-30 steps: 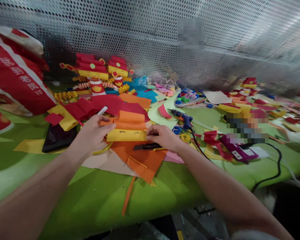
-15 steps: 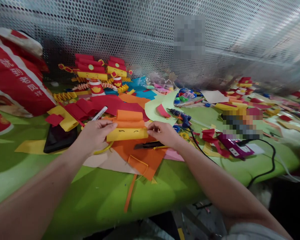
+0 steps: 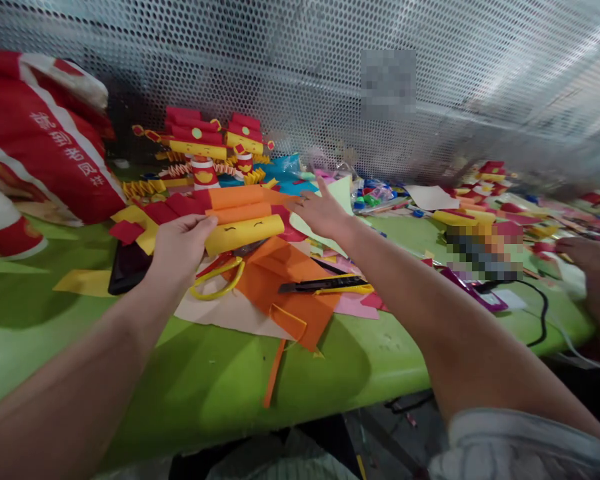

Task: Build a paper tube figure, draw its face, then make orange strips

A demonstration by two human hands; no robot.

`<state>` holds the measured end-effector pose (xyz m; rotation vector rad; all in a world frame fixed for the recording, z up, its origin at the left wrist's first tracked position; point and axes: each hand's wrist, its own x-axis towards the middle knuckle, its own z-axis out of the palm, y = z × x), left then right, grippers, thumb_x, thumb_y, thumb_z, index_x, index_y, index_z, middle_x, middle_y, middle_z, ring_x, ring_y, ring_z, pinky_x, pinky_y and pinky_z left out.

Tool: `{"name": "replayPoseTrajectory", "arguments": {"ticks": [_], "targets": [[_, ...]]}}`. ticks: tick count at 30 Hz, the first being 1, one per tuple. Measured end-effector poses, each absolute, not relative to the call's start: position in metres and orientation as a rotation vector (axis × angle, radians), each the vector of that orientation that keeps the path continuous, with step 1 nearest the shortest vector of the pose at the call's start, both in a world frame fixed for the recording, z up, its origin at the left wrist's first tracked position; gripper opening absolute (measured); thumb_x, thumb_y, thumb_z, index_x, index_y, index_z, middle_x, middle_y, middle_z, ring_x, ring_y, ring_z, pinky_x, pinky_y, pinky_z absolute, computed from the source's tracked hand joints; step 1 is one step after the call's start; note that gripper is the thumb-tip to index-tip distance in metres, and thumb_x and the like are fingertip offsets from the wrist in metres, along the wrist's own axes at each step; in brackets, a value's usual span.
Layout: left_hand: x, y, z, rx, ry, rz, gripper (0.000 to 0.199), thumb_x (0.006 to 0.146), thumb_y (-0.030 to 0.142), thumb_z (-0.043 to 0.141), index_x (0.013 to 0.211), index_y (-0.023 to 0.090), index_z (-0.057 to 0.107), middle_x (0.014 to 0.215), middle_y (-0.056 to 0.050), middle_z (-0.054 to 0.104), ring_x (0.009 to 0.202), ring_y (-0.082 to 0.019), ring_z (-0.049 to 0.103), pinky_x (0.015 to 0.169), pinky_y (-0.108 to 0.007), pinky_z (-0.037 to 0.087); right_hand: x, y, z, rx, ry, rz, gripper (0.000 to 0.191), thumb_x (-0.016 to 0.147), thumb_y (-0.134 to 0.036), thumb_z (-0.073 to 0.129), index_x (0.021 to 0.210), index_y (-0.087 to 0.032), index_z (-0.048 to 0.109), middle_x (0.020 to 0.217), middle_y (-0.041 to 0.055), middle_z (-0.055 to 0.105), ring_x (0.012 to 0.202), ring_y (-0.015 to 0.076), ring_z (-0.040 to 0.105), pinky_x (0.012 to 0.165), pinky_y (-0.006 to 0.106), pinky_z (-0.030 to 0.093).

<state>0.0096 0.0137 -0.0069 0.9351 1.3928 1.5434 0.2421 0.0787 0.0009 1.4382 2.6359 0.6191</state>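
My left hand (image 3: 183, 243) pinches the left end of a rolled paper figure head (image 3: 247, 232), yellow with two drawn eyes and orange rolls above. It is held tilted over the worktop. My right hand (image 3: 325, 210) is apart from it, stretched over light green paper (image 3: 344, 192) with its fingers spread and nothing visible in them. Below the head lie yellow-handled scissors (image 3: 241, 275), an orange paper sheet (image 3: 275, 257) and a yellow utility knife (image 3: 310, 285). My right forearm hides part of the table behind it.
Finished paper figures (image 3: 203, 172) stand at the back by a perforated metal wall (image 3: 290, 73). A red bag (image 3: 65, 153) and a paper cup (image 3: 10, 227) are at left, a dark phone (image 3: 125, 270) nearby. Another person's hand (image 3: 587, 257) is at far right.
My right hand has let go of the paper head and moved back and up over the light green paper. The head is now tilted in my left hand; the glue gun is now hidden.
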Motion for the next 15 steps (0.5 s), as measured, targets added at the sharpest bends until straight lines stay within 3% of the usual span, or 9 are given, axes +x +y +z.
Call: {"name": "replayPoseTrajectory", "arguments": {"ticks": [2,3,7,9,11,13,15], "targets": [[0.008,0.015,-0.007,0.936,1.384,1.577,0.003,0.067,0.015,0.065,0.065,0.015,0.063,0.057,0.004,0.060,0.053,-0.011,0.056,0.059,-0.028,0.051,0.252,0.082,0.001,1.434,2.526,0.653,0.036,0.079,0.001,0.045,0.104,-0.013,0.068,0.091,0.0108,0.071,0.104,0.0282,0.057,0.106,0.058,0.018],[0.007,0.016,-0.007,0.940,1.373,1.590,0.003,0.067,0.015,0.065,0.065,0.015,0.063,0.057,0.004,0.061,0.054,-0.011,0.057,0.061,-0.029,0.051,0.258,0.082,0.000,1.434,2.514,0.708,0.034,0.079,0.000,0.046,0.097,-0.015,0.070,0.087,0.0098,0.070,0.101,0.0275,0.058,0.105,0.057,0.020],[0.002,0.020,-0.010,0.946,1.355,1.625,0.003,0.068,0.018,0.065,0.067,0.015,0.064,0.060,0.003,0.062,0.059,-0.013,0.059,0.066,-0.032,0.052,0.265,0.075,-0.001,1.432,2.594,0.798,0.028,0.080,-0.006,0.050,0.096,-0.018,0.069,0.103,0.0100,0.069,0.100,0.0267,0.058,0.100,0.055,0.030],[0.001,0.020,-0.011,0.948,1.358,1.631,0.003,0.069,0.018,0.065,0.068,0.015,0.065,0.060,0.003,0.062,0.060,-0.013,0.059,0.065,-0.031,0.052,0.255,0.074,-0.004,1.389,2.681,0.740,0.031,0.080,-0.006,0.049,0.104,-0.016,0.067,0.122,0.0123,0.061,0.109,0.0287,0.054,0.098,0.055,0.032],[0.001,0.020,-0.011,0.957,1.363,1.617,0.002,0.069,0.017,0.065,0.069,0.015,0.065,0.060,0.004,0.062,0.059,-0.013,0.059,0.064,-0.031,0.052,0.242,0.077,-0.008,1.232,2.758,0.728,0.034,0.081,-0.004,0.049,0.108,-0.019,0.065,0.136,0.0089,0.052,0.126,0.0296,0.042,0.103,0.056,0.028],[0.002,0.019,-0.011,0.972,1.371,1.605,0.001,0.069,0.016,0.065,0.068,0.015,0.065,0.060,0.004,0.062,0.058,-0.012,0.058,0.063,-0.029,0.052,0.231,0.083,-0.011,1.123,2.753,0.771,0.035,0.083,-0.005,0.048,0.110,-0.022,0.063,0.133,0.0057,0.055,0.132,0.0279,0.035,0.107,0.058,0.023],[0.002,0.019,-0.011,0.992,1.382,1.608,0.003,0.069,0.015,0.064,0.067,0.016,0.064,0.059,0.004,0.061,0.058,-0.011,0.057,0.063,-0.027,0.051,0.227,0.089,-0.013,1.127,2.635,0.827,0.032,0.083,-0.005,0.049,0.107,-0.022,0.065,0.110,0.0055,0.067,0.125,0.0269,0.044,0.108,0.059,0.022]]}}
